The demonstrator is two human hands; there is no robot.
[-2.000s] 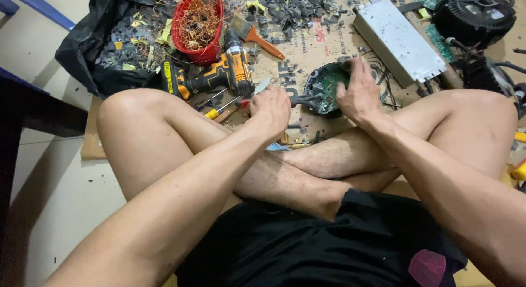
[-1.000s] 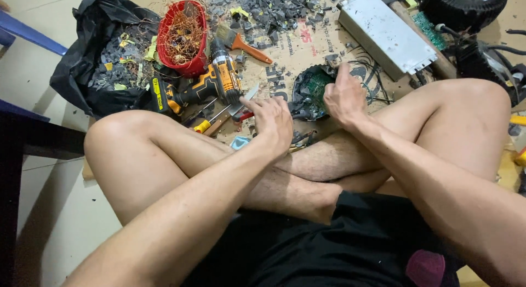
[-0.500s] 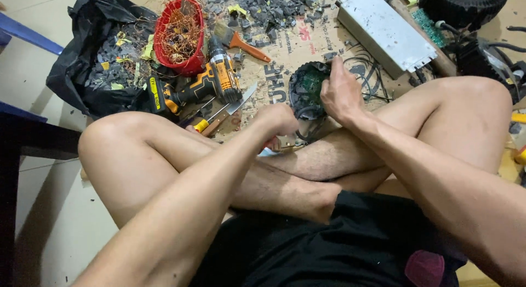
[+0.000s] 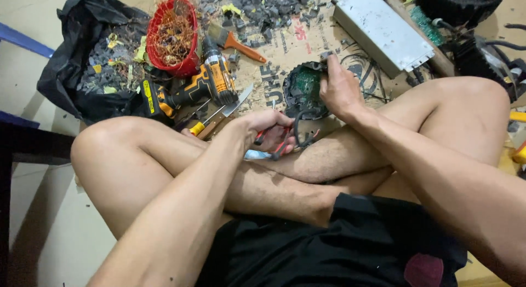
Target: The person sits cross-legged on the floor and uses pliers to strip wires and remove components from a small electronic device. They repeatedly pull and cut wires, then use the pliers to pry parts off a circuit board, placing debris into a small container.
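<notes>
1. The left hand point(image 4: 269, 128) is curled shut around red-handled pliers point(image 4: 274, 141); only bits of the red handles show between the fingers, and the tool's tip is hidden behind the hand and a black cable.
2. The right hand point(image 4: 339, 89) clamps its grip on the right edge of a round green circuit board point(image 4: 303, 89); the thumb side is out of sight, and the board's components are too small to make out.
3. The board sits tilted just above the person's crossed shins, over the cardboard sheet point(image 4: 285, 43), with thin black wires trailing from it.
4. The person sits cross-legged on the floor; black shorts fill the bottom of the view and both forearms run out of the picture.
5. Left of the board lie a yellow-and-black cordless drill point(image 4: 192, 87), a knife and a screwdriver, partly covered by the left knee.
6. Behind them stand a red basket point(image 4: 171, 37) full of copper wire scraps and an open black bag point(image 4: 82, 62) of grey fragments.
7. A grey metal box point(image 4: 381, 32) lies at the top right, its far end cut off; dark round devices beside it are only partly in view.
8. The floor is pale tile; a dark piece of furniture edges in at the left.
</notes>
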